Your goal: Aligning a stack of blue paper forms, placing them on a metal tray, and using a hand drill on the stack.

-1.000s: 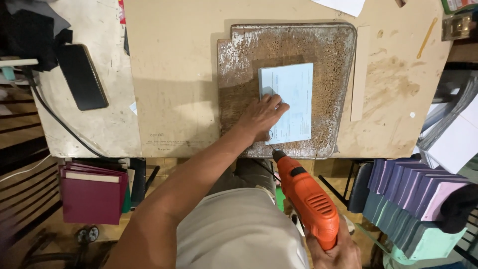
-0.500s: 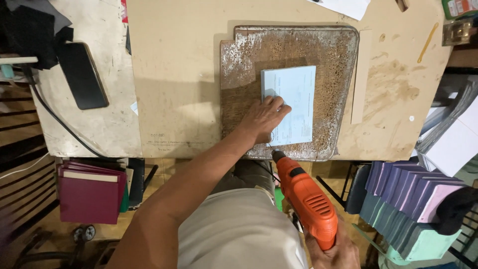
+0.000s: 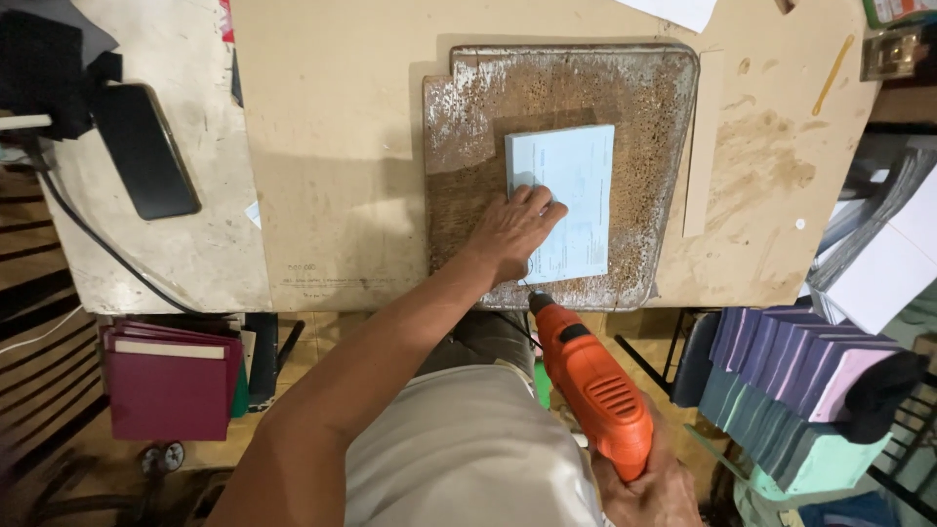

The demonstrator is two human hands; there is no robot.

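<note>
Worn board [image 3: 586, 88] on table, left hand [image 3: 512, 229] flat on pale-blue pad [image 3: 571, 176], right hand [image 3: 649, 483] gripping orange drill [image 3: 590, 385].

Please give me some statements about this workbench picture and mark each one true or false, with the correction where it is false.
1. The left hand presses on a pale blue stack of paper. True.
2. The right hand holds a green drill. False: the power drill is orange.
3. The paper stack lies on a worn, pitted board. True.
4. The drill tip is pushed into the middle of the stack. False: the tip is at the near edge of the board, just below the stack.
5. A dark phone lies far left on the table. True.
6. The maroon books sit on the tabletop. False: they are below the table edge.
</note>
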